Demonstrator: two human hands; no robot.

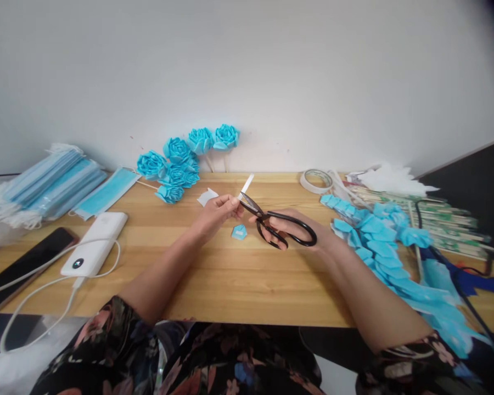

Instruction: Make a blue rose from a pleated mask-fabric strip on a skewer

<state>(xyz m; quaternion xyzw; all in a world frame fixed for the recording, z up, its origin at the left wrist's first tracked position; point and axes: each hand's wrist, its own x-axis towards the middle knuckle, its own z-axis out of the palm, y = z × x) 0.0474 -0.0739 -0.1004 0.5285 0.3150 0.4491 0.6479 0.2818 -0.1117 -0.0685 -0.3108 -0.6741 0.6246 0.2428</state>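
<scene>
My left hand [221, 213] pinches a narrow white strip [247, 184] that sticks up beyond the fingertips. In my right hand [286, 220] are black-handled scissors [267, 215], their blades reaching to the strip close by the left fingertips. Whether the blades have closed on the strip I cannot tell. Just below the hands, a small blue petal-shaped piece [239, 232] with a white patch lies on the table. A white scrap [207, 196] is behind my left hand.
Blue flowers [177, 164] stand or lie by the wall. Left are packed face masks [53, 181], a single mask [106, 192], a white power bank [94, 244] with its cable, and a phone [28, 269]. Right are a tape roll [316, 180], blue pieces [379, 236] and wrapped sticks [453, 219].
</scene>
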